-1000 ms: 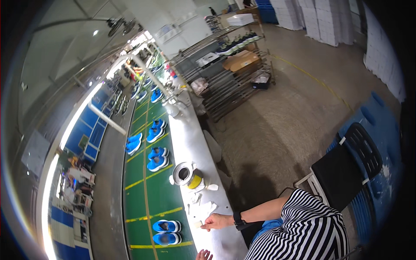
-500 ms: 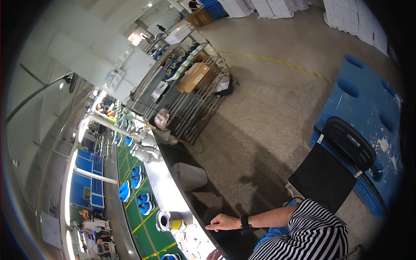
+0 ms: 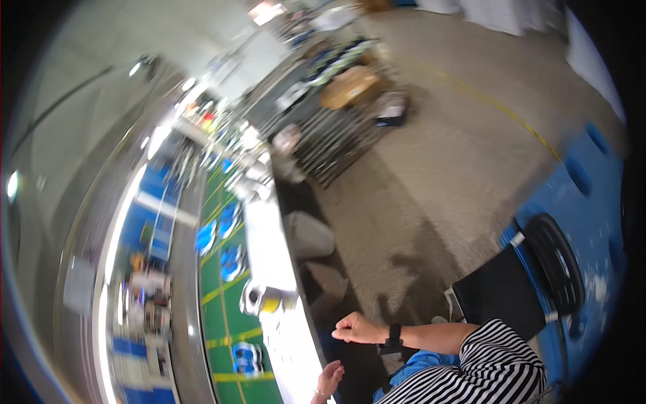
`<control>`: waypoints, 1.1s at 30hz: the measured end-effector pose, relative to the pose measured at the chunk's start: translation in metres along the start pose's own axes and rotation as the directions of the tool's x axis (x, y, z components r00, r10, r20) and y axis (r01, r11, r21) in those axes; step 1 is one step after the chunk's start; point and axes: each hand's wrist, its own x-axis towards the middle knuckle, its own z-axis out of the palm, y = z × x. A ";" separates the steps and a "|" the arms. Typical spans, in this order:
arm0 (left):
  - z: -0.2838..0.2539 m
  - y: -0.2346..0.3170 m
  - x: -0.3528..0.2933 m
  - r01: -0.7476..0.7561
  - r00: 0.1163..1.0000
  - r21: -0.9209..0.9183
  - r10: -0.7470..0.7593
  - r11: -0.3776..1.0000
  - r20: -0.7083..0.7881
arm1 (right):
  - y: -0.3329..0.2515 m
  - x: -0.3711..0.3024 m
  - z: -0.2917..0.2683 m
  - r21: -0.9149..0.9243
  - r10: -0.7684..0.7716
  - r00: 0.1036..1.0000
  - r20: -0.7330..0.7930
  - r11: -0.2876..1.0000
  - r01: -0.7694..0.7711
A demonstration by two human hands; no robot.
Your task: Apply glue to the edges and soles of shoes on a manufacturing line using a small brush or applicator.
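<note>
My right hand, with a dark watch on its wrist, hangs by the dark side of the white-lit bench. Its fingers are curled in, and nothing shows in them. My left hand, a thin bracelet at its wrist, is over the bench's near edge with fingers apart and holding nothing. Beyond the bench runs a green conveyor belt with yellow lines. Blue shoes with white soles ride on it: a near pair, another pair and more farther up. A grey metal pot with a yellow label stands at the bench's belt side.
Grey bins stand under the bench. A metal rack bearing shoes and a brown carton is farther ahead. At right are a black chair and blue plastic pallets. The view is blurred.
The view has swung, so the rack and bench shift in the picture. My left hand has come further into view at the lower edge. The shoes sit lower along the belt.
</note>
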 end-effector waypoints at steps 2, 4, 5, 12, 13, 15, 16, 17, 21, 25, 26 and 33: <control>0.001 -0.035 -0.015 -0.093 0.989 0.062 0.099 0.994 -0.106 | -0.016 0.001 0.027 -0.045 0.038 0.997 0.065 0.998 -0.035; 0.004 -0.034 -0.056 -0.188 0.953 0.226 0.233 0.956 -0.192 | -0.014 -0.001 0.057 -0.114 0.007 0.983 0.185 0.993 0.014; 0.007 -0.051 -0.078 -0.146 0.950 0.154 0.182 0.977 -0.255 | -0.020 -0.004 0.077 -0.151 0.037 0.961 0.274 0.988 0.005; 0.071 -0.191 -0.170 0.033 0.777 -0.182 -0.140 0.983 -0.614 | -0.038 -0.021 0.218 0.158 -0.195 0.700 0.687 0.980 0.118; 0.089 -0.205 -0.186 0.053 0.751 -0.272 -0.218 0.961 -0.624 | -0.046 -0.025 0.244 0.270 -0.298 0.630 0.718 0.952 0.143; 0.133 -0.229 -0.227 0.157 0.684 -0.363 -0.367 0.918 -0.630 | -0.074 -0.042 0.304 0.483 -0.478 0.491 0.728 0.866 0.127; 0.156 -0.245 -0.245 0.201 0.653 -0.395 -0.423 0.896 -0.628 | -0.083 -0.056 0.330 0.576 -0.560 0.431 0.707 0.810 0.107; 0.177 -0.253 -0.265 0.217 0.603 -0.484 -0.506 0.848 -0.617 | -0.092 -0.076 0.353 0.652 -0.581 0.473 0.663 0.758 0.018; 0.216 -0.265 -0.317 0.254 0.437 -0.658 -0.691 0.709 -0.576 | -0.126 -0.128 0.406 0.777 -0.631 0.480 0.609 0.595 -0.203; 0.249 -0.278 -0.344 0.063 0.248 -0.793 -0.779 0.606 -0.576 | -0.146 -0.171 0.449 0.488 -0.325 0.412 0.851 0.779 -0.394; 0.245 -0.275 -0.347 0.051 0.250 -0.803 -0.786 0.594 -0.566 | -0.149 -0.173 0.455 0.410 -0.204 0.454 0.867 0.809 -0.420; 0.291 -0.267 -0.318 -0.138 0.061 -0.883 -0.886 0.449 -0.460 | -0.110 -0.166 0.518 0.337 -0.553 -0.214 0.805 0.723 -0.602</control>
